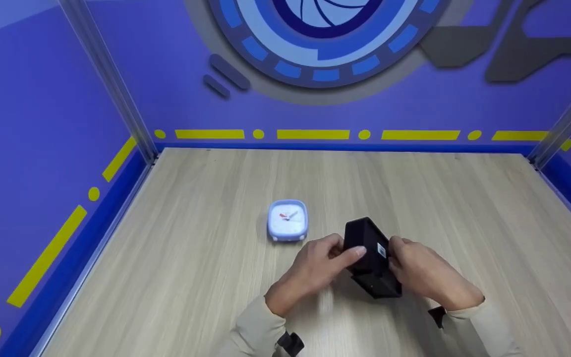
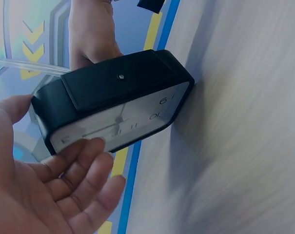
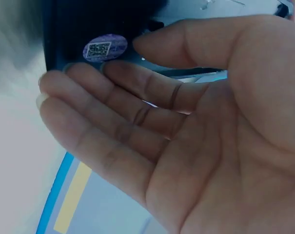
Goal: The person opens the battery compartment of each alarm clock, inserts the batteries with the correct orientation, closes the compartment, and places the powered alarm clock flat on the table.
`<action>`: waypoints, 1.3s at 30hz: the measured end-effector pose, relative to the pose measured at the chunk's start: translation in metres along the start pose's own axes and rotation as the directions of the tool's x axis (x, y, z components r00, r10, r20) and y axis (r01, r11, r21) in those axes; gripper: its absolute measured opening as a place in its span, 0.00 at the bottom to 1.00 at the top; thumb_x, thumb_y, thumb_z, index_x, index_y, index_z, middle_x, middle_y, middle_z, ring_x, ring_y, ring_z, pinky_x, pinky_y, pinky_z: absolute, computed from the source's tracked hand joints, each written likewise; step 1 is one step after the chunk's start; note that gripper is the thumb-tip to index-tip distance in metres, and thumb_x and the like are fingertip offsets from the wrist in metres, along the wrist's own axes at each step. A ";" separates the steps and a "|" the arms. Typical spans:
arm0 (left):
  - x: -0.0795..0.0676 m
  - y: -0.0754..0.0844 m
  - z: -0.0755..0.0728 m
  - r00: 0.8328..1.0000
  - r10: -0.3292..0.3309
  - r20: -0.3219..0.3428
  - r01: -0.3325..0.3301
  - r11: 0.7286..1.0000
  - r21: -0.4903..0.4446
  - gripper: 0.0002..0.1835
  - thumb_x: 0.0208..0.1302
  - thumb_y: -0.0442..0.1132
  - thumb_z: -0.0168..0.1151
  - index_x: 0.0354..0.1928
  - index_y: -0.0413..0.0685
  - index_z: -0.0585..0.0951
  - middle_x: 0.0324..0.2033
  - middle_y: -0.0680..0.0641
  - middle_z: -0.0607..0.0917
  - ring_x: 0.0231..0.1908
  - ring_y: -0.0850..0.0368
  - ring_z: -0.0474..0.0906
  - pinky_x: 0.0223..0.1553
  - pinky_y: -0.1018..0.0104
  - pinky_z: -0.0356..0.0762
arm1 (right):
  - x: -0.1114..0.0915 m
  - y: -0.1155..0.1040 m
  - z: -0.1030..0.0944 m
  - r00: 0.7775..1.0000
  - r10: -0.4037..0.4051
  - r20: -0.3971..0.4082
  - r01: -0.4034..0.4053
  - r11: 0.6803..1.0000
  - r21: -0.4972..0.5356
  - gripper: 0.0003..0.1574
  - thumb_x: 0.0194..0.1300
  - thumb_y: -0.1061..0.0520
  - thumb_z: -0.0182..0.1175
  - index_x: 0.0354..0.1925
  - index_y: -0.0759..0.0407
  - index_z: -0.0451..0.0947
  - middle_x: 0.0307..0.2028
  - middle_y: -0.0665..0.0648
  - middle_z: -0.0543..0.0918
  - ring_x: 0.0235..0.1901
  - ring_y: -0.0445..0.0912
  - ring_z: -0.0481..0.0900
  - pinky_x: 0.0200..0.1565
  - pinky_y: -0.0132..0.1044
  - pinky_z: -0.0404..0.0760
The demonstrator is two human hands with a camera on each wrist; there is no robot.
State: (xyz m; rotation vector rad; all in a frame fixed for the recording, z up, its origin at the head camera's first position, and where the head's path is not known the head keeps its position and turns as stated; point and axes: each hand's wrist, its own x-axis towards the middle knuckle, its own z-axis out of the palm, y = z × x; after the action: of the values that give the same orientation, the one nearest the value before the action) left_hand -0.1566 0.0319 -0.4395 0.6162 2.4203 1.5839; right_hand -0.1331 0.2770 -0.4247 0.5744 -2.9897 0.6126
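A black alarm clock (image 1: 372,263) with a white face (image 2: 123,119) is tilted in front of the person. Its back carries a white label (image 1: 381,250); an oval sticker (image 3: 105,48) with a square code shows in the right wrist view. The left hand (image 1: 315,265) grips the clock, thumb on the casing and curled fingertips by the face. At the back, the right hand (image 1: 424,270) reaches in with fairly straight fingers (image 3: 108,112), their tips and the thumb close beside the sticker. A small light-blue clock (image 1: 287,220) stands left of the hands.
The wooden tabletop (image 1: 206,238) lies beneath both hands. Blue-purple panels (image 1: 166,64) with yellow markings enclose its back and sides, and metal posts (image 1: 112,84) rise at the back corners. Dark straps (image 1: 290,343) sit at the wrists.
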 end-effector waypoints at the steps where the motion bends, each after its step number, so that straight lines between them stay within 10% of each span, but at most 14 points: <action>1: 0.000 0.000 0.000 1.000 0.011 0.001 -0.011 1.000 -0.008 0.21 0.71 0.65 0.63 0.37 0.54 0.83 0.30 0.62 0.84 0.34 0.67 0.78 0.39 0.67 0.74 | 0.000 -0.001 -0.001 1.000 0.008 0.007 -0.008 1.000 0.026 0.12 0.71 0.66 0.61 0.33 0.56 0.70 0.26 0.48 0.72 0.24 0.42 0.69 0.28 0.42 0.73; 32: 0.001 -0.005 0.003 0.993 0.069 0.095 -0.073 0.997 0.038 0.26 0.72 0.70 0.58 0.47 0.54 0.76 0.38 0.60 0.83 0.38 0.66 0.80 0.41 0.66 0.78 | 0.006 -0.011 -0.001 0.999 -0.044 -0.004 0.043 0.961 0.273 0.06 0.75 0.65 0.62 0.40 0.56 0.76 0.29 0.44 0.80 0.28 0.37 0.76 0.31 0.35 0.77; 39: 0.001 -0.005 0.002 0.993 0.105 0.052 -0.109 0.991 0.077 0.24 0.73 0.68 0.58 0.46 0.56 0.76 0.37 0.60 0.81 0.35 0.65 0.78 0.38 0.67 0.76 | 0.006 -0.008 -0.001 0.995 -0.011 0.094 -0.034 0.885 0.464 0.06 0.81 0.63 0.51 0.46 0.61 0.75 0.37 0.51 0.85 0.35 0.42 0.83 0.37 0.38 0.84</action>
State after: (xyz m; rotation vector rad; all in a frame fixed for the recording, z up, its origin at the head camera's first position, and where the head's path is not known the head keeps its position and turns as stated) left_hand -0.1580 0.0315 -0.4450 0.8013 2.4629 1.4992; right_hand -0.1361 0.2688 -0.4200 0.6169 -2.9286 1.3622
